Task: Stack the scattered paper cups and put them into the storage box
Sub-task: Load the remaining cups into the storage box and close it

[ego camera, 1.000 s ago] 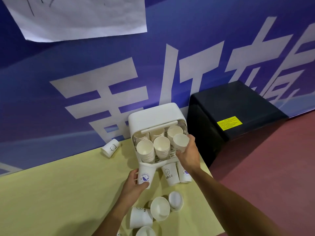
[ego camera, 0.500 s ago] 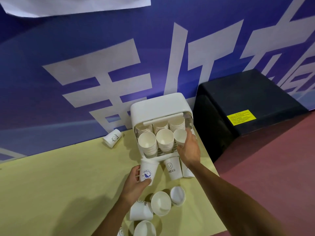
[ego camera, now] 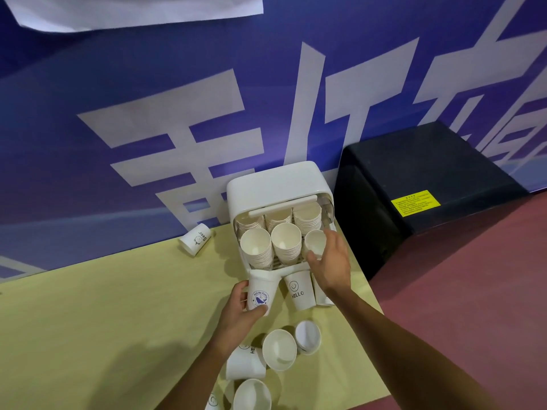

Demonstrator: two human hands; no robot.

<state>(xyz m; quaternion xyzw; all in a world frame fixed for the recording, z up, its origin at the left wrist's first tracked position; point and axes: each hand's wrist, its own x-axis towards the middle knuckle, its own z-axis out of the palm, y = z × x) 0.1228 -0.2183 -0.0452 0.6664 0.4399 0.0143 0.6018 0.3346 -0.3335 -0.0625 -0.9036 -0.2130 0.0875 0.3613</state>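
r hand (ego camera: 331,261) + cup (ego camera: 314,242) deeper in box (ego camera: 275,184), cup part-hidden

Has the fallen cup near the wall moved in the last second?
No. The fallen cup still lies on the same spot, left of the storage box.

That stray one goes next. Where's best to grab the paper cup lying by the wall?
Around its mid-body, from above: the paper cup lies on its side on the yellow table, its round wall exposed on top, with the blue wall close behind.

Dim, soft overhead light; wide-angle bending at edges.
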